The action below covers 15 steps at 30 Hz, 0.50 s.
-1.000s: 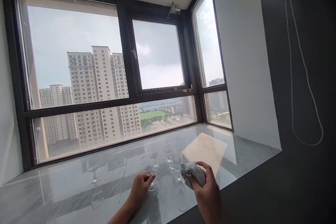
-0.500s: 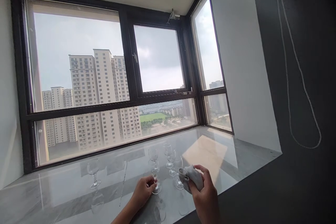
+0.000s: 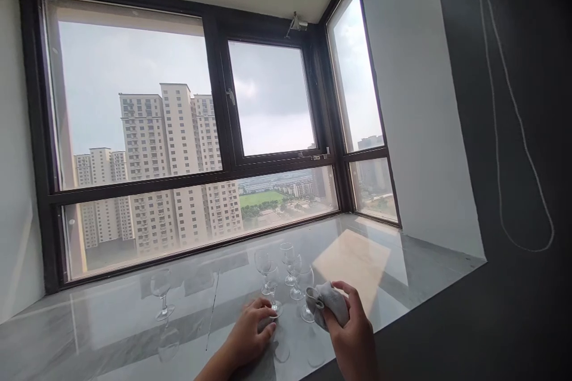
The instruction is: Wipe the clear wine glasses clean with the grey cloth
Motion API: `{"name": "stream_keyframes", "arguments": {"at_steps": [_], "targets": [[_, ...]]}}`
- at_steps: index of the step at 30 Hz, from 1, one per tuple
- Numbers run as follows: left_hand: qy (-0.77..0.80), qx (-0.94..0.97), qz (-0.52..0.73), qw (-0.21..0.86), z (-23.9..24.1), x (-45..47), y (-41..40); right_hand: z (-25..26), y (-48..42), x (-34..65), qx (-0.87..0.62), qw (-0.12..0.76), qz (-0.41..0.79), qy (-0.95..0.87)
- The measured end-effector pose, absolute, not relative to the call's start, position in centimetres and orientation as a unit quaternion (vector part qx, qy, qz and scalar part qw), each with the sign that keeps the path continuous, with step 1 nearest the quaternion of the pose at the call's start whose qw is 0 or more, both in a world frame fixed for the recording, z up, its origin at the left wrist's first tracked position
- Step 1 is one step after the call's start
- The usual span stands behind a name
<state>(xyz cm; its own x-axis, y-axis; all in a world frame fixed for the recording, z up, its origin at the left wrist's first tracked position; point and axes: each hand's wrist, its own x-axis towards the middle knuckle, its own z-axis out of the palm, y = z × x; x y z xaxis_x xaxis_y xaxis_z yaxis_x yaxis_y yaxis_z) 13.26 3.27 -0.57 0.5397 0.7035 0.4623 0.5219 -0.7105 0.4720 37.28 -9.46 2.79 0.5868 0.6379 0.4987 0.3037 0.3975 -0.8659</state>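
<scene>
Bunched in my right hand [image 3: 351, 330] is a grey cloth [image 3: 330, 303], gripped between thumb and fingers above the sill. My left hand [image 3: 252, 330] is low over the sill, thumb and fingers apart, fingertips at the foot of a clear stemmed glass [image 3: 276, 309]. Whether they touch it I cannot tell. Just right of that stands another stemmed glass [image 3: 306, 312], close to the cloth. Behind these are several more clear glasses, among them a stemmed glass [image 3: 295, 292] and one farther back [image 3: 263, 262]. All stand upright.
A lone stemmed glass [image 3: 163, 294] stands at the left on the glossy grey windowsill [image 3: 192, 333]. Dark-framed windows [image 3: 134, 187] rise behind the sill. At the right, a looped blind cord [image 3: 522, 137] hangs by the dark wall. The sill's front edge runs below my right hand.
My left hand has moved slightly right, and its fingers have opened from around the near glass's stem. That glass stands a little farther right and back. My right hand keeps the cloth.
</scene>
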Motion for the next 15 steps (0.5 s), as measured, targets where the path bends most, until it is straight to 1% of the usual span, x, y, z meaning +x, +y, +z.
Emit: {"name": "stream_keyframes", "arguments": {"at_steps": [4,8,10,12,15], "targets": [[0.371,0.876,0.293,0.094,-0.5,13.0,3.5,3.0,-9.5,36.6,-0.529,0.734,0.112,-0.411],[0.378,0.871,0.305,0.071,-0.3,12.2,3.8,3.3,-10.1,36.0,-0.531,0.719,0.132,-0.428],[0.392,0.851,0.345,0.062,0.0,11.4,4.1,3.3,-10.5,35.6,-0.533,0.71,0.141,-0.438],[0.425,0.805,0.411,0.04,0.4,10.0,4.7,3.1,-10.8,35.1,-0.544,0.705,0.136,-0.434],[0.487,0.691,0.532,-0.043,1.2,6.0,6.0,2.7,-10.9,34.0,-0.557,0.701,0.108,-0.433]]}}
